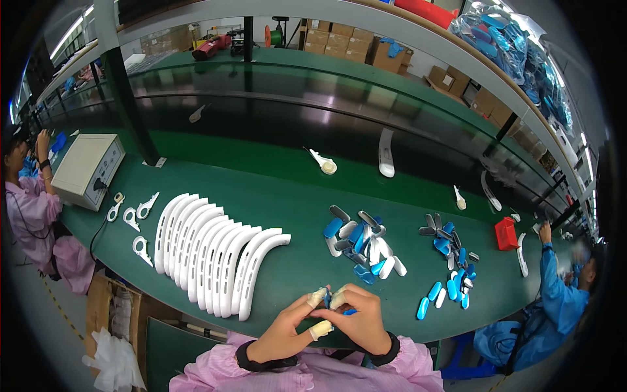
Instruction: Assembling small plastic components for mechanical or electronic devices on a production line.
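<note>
My left hand (285, 334) and my right hand (364, 320) meet at the near edge of the bench, both closed in a pinch. Pale yellow finger cots cover several fingertips. Between the fingertips is a small blue piece (328, 298), mostly hidden, so its exact kind cannot be made out. Just beyond my hands lies a loose pile of small oval covers (377, 248) in blue, white and grey. To the left, curved white plastic housings (215, 261) with slots stand side by side in a row.
A second pile of oval covers (452, 285) lies to the right, near a red bin (505, 234). White ring-ended parts (140, 248) lie by a beige box (88, 171) at left. On the dark conveyor rests a white housing (386, 154). Co-workers sit at both sides.
</note>
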`<state>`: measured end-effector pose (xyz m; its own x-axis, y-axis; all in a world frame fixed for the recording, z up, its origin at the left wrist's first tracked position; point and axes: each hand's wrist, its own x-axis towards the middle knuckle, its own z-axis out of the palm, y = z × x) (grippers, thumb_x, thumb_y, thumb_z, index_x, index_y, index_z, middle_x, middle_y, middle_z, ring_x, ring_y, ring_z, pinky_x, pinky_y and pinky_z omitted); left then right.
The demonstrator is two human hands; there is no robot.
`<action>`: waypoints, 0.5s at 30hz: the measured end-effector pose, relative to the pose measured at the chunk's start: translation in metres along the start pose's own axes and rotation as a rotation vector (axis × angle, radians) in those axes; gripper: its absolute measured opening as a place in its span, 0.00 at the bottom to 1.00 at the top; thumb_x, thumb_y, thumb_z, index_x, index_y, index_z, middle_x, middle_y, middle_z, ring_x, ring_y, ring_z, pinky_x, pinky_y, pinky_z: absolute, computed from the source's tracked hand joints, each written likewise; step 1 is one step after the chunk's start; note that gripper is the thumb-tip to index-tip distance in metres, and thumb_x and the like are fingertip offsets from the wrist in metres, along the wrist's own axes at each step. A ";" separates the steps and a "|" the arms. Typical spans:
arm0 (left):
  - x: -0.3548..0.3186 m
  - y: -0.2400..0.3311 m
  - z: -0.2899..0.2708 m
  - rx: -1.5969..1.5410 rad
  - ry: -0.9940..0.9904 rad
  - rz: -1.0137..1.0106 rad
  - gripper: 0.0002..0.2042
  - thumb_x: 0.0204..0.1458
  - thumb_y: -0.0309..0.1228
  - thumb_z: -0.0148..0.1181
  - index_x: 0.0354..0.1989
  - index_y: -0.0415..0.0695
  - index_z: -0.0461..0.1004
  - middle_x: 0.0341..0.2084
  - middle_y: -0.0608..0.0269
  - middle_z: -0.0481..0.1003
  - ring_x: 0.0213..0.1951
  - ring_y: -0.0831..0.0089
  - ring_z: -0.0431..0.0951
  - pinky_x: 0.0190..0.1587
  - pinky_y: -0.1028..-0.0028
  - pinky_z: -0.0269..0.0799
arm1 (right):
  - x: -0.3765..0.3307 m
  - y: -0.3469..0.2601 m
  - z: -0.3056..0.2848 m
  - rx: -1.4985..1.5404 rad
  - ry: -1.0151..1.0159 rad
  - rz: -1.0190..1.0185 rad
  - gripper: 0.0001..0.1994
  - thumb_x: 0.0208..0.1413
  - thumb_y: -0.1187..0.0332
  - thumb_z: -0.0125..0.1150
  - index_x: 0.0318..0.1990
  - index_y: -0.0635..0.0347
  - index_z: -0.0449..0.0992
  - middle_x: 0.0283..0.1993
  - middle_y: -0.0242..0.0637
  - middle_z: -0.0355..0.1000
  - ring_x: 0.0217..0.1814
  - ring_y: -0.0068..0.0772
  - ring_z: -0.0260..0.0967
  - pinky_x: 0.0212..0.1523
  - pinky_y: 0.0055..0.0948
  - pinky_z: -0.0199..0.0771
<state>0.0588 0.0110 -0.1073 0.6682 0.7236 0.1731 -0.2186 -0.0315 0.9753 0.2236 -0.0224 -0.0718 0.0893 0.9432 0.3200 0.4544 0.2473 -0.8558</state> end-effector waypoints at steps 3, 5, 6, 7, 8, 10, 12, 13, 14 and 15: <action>-0.001 0.008 -0.002 0.041 -0.023 -0.011 0.26 0.51 0.26 0.61 0.59 0.36 0.62 0.52 0.54 0.66 0.52 0.65 0.69 0.56 0.70 0.63 | -0.002 -0.001 -0.003 0.036 -0.048 0.039 0.14 0.40 0.69 0.75 0.21 0.65 0.72 0.20 0.29 0.63 0.18 0.18 0.57 0.18 0.20 0.55; -0.001 0.011 -0.006 0.115 -0.060 0.006 0.23 0.51 0.26 0.61 0.56 0.36 0.65 0.49 0.54 0.68 0.50 0.64 0.70 0.54 0.70 0.64 | -0.002 0.004 -0.004 0.060 -0.117 0.079 0.14 0.41 0.69 0.74 0.21 0.65 0.72 0.18 0.28 0.62 0.17 0.18 0.54 0.18 0.21 0.51; -0.001 0.012 -0.008 0.152 -0.078 -0.006 0.24 0.51 0.25 0.61 0.57 0.37 0.65 0.49 0.56 0.68 0.49 0.67 0.70 0.53 0.71 0.64 | -0.002 0.003 -0.004 0.090 -0.117 0.096 0.13 0.40 0.70 0.75 0.21 0.65 0.73 0.18 0.28 0.62 0.18 0.16 0.53 0.18 0.21 0.50; -0.001 0.013 -0.010 0.188 -0.095 -0.019 0.24 0.51 0.24 0.61 0.58 0.37 0.65 0.49 0.57 0.68 0.49 0.69 0.70 0.52 0.72 0.65 | -0.002 0.002 -0.004 0.120 -0.117 0.112 0.12 0.40 0.71 0.75 0.21 0.65 0.73 0.18 0.27 0.63 0.18 0.15 0.52 0.18 0.21 0.48; -0.002 0.014 -0.011 0.225 -0.111 -0.030 0.25 0.51 0.23 0.62 0.59 0.38 0.64 0.49 0.58 0.68 0.48 0.72 0.70 0.51 0.73 0.65 | -0.002 0.001 -0.003 0.152 -0.118 0.127 0.12 0.39 0.72 0.75 0.21 0.64 0.74 0.18 0.27 0.64 0.19 0.13 0.52 0.18 0.21 0.47; -0.003 0.016 -0.012 0.241 -0.100 -0.112 0.21 0.51 0.24 0.61 0.55 0.37 0.68 0.46 0.57 0.70 0.44 0.71 0.71 0.47 0.73 0.67 | -0.004 0.010 -0.007 0.174 -0.180 0.188 0.11 0.41 0.73 0.74 0.22 0.65 0.75 0.19 0.26 0.65 0.20 0.12 0.53 0.19 0.20 0.49; -0.003 0.017 -0.011 0.283 -0.070 -0.099 0.18 0.51 0.23 0.60 0.52 0.37 0.70 0.45 0.56 0.70 0.42 0.70 0.72 0.44 0.74 0.67 | -0.007 0.012 -0.007 0.203 -0.179 0.252 0.10 0.42 0.72 0.73 0.25 0.65 0.75 0.20 0.26 0.66 0.20 0.12 0.56 0.19 0.18 0.53; -0.003 0.016 -0.009 0.317 -0.045 -0.045 0.17 0.52 0.23 0.60 0.51 0.36 0.71 0.45 0.55 0.70 0.41 0.69 0.72 0.44 0.74 0.68 | -0.009 0.010 -0.005 0.220 -0.146 0.287 0.10 0.43 0.71 0.73 0.26 0.65 0.75 0.21 0.27 0.67 0.21 0.12 0.57 0.20 0.17 0.55; -0.003 0.014 -0.008 0.351 -0.016 0.009 0.16 0.52 0.22 0.59 0.50 0.36 0.71 0.44 0.54 0.70 0.41 0.68 0.73 0.43 0.74 0.68 | -0.010 0.007 -0.002 0.238 -0.116 0.320 0.11 0.44 0.70 0.73 0.28 0.65 0.75 0.21 0.28 0.67 0.21 0.12 0.59 0.21 0.16 0.58; -0.003 0.014 -0.005 0.380 0.027 0.018 0.15 0.52 0.21 0.58 0.49 0.35 0.72 0.44 0.54 0.71 0.41 0.67 0.73 0.43 0.74 0.68 | -0.012 0.005 0.000 0.250 -0.078 0.283 0.11 0.44 0.71 0.72 0.29 0.66 0.75 0.23 0.29 0.68 0.22 0.13 0.61 0.22 0.15 0.61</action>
<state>0.0506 0.0119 -0.0948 0.6463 0.7386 0.1916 0.0532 -0.2941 0.9543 0.2244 -0.0320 -0.0797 0.1079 0.9936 0.0330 0.1905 0.0119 -0.9816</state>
